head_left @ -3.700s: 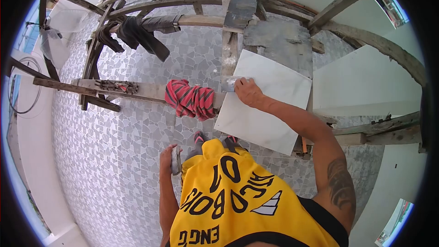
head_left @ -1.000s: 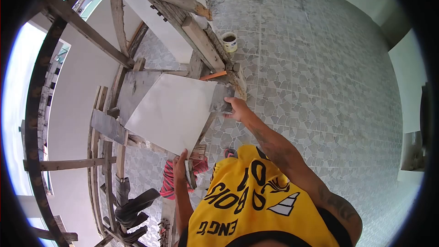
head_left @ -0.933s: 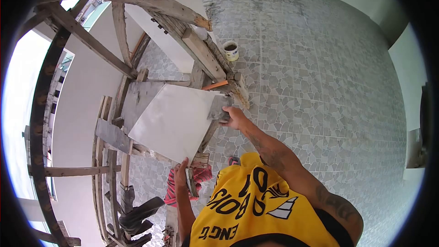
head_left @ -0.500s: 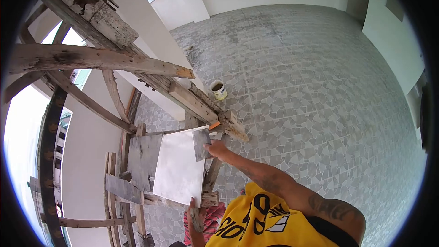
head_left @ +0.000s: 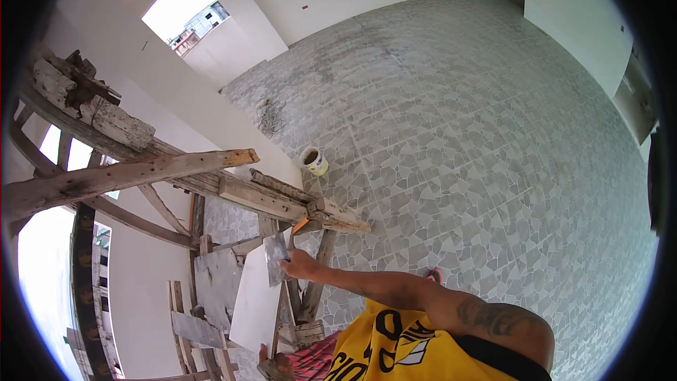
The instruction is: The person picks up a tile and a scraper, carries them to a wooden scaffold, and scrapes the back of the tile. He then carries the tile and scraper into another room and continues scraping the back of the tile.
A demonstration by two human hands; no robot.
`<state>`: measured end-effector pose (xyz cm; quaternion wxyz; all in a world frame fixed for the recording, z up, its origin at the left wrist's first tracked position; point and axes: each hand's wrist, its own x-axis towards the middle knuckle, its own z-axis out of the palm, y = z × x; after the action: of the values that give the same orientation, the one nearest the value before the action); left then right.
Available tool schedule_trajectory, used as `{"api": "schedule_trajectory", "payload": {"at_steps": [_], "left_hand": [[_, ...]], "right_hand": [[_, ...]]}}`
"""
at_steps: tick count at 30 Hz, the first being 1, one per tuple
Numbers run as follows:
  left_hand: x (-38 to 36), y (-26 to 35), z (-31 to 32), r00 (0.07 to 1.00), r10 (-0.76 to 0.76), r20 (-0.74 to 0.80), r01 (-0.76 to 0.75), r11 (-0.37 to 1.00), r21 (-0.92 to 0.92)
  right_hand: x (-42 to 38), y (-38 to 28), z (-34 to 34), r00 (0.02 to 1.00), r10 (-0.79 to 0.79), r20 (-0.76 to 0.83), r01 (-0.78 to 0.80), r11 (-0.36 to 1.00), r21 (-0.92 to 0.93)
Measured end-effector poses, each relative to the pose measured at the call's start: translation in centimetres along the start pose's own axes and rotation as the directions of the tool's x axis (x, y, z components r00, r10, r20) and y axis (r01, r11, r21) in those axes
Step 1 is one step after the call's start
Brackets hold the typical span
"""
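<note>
A white rectangular board (head_left: 255,300) is tilted beside the wooden scaffold, its lower end in my left hand (head_left: 271,365). The fingers of that hand wrap round the bottom edge. My right hand (head_left: 300,265) grips a flat grey metal plate (head_left: 276,259), which lies against the board's upper right edge. An orange strip (head_left: 301,225) shows just above this hand. Behind the board, a grey stained sheet (head_left: 215,282) rests on the scaffold.
Rough timber beams (head_left: 134,173) cross the left side, one jutting toward the middle. A bucket (head_left: 314,161) stands on the patterned tile floor (head_left: 451,134) by the wall. Wire-like debris (head_left: 269,118) lies beyond it. A smaller grey plate (head_left: 197,330) sits low on the scaffold.
The view has swung, so the scaffold appears lower. The board has turned and looks narrower, moving down and left with both hands still on board and plate.
</note>
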<state>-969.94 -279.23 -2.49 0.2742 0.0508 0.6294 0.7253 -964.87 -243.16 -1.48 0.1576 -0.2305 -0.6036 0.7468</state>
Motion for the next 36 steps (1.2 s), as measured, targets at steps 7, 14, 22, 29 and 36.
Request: {"api": "schedule_trajectory", "payload": {"at_steps": [7,14,22,29,36], "left_hand": [[2.5,-4.7,-1.2,0.925,-0.163,-0.343,0.348,0.726,0.594],[5.2,-9.8,18.6,0.86,-0.508,0.053,0.476,0.834,0.278],[10.2,-13.9,36.7,0.51,-0.765,0.393,0.697,0.635,0.333],[14.6,-19.0,53.0,0.169,-0.889,0.426,0.731,0.403,0.55],[14.6,-24.1,70.6,-0.07,-0.932,0.356,0.68,0.216,0.7]], "right_hand": [[-7.0,-0.9,-7.7,0.997,0.081,0.007,-0.081,0.971,0.224],[-14.0,-2.5,-18.5,0.977,0.185,-0.105,-0.155,0.957,0.246],[-20.0,1.2,-33.1,0.823,0.319,-0.471,-0.122,0.908,0.402],[-26.7,7.7,-47.0,0.649,0.515,-0.56,0.163,0.625,0.764],[-41.9,12.6,-58.3,0.013,0.647,-0.763,0.337,0.715,0.612]]}}
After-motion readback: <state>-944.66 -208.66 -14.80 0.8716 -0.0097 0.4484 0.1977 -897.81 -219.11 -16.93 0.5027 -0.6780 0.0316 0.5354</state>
